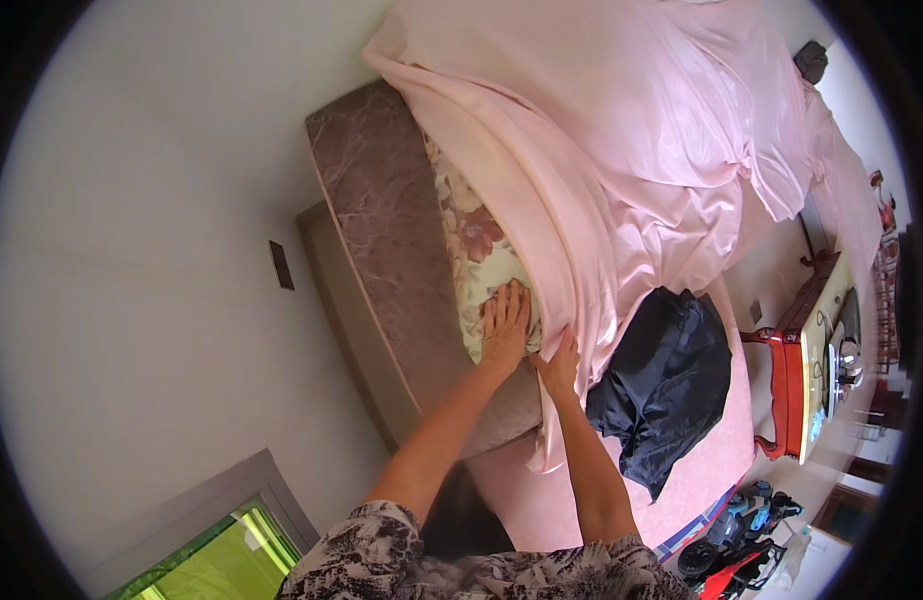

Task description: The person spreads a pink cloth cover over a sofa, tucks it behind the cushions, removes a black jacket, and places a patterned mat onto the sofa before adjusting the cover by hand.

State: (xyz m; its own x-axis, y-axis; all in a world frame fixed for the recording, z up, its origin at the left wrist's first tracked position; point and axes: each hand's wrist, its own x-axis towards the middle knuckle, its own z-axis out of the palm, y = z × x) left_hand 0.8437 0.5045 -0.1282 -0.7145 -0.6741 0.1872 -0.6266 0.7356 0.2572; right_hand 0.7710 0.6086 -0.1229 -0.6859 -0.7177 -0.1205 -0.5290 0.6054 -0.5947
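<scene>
My left hand [506, 324] lies flat, fingers spread, on a floral cushion [482, 251] that rests on a brown sofa [379, 195]. Beside it, my right hand [561, 365] is at the edge of a pink satiny cloth [574, 255], with the cloth's edge at its thumb and fingers; how firmly it grips is hard to see. The cloth drapes in folds over the furniture and partly covers the cushion. To the right of my right hand, a crumpled black fabric or plastic item [671, 382] lies on pink material.
A red wooden table with a pale top [788, 375] stands at the right, bearing several objects. Toy vehicles [739, 532] are on the floor at the lower right. A pale wall [169, 262] runs along the left, with a green-paned window [221, 555] at the lower left.
</scene>
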